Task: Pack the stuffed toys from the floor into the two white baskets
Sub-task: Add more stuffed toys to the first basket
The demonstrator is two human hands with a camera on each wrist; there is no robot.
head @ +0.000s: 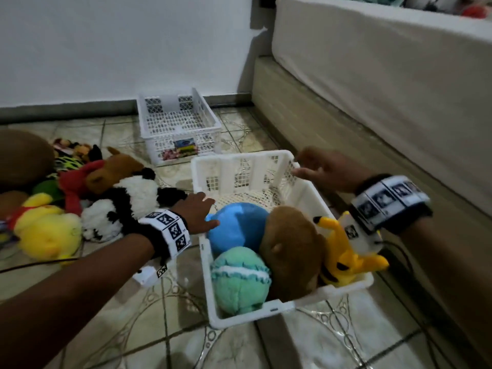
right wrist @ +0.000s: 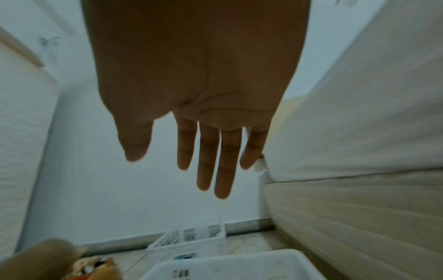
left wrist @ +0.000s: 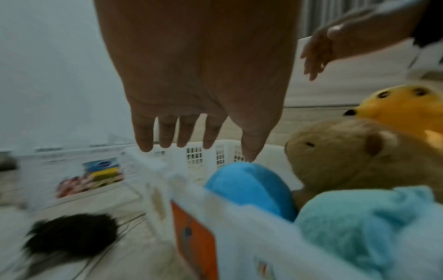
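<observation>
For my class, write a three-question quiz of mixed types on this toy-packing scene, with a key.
1. True or false: the far white lattice basket by the wall holds no stuffed toy.
2. Multiple choice: which toy is nearest the left hand? A) round blue plush B) yellow pointed-ear plush C) mint-green frilled plush
3. Fill in: the black-and-white panda plush lies on the ____, outside the near white plastic basket.

Key
1. True; only a label shows on its front wall.
2. A; the thumb reaches its top.
3. Floor. The right hand, fingers straight, is at the near basket's far corner, holding nothing.
</observation>
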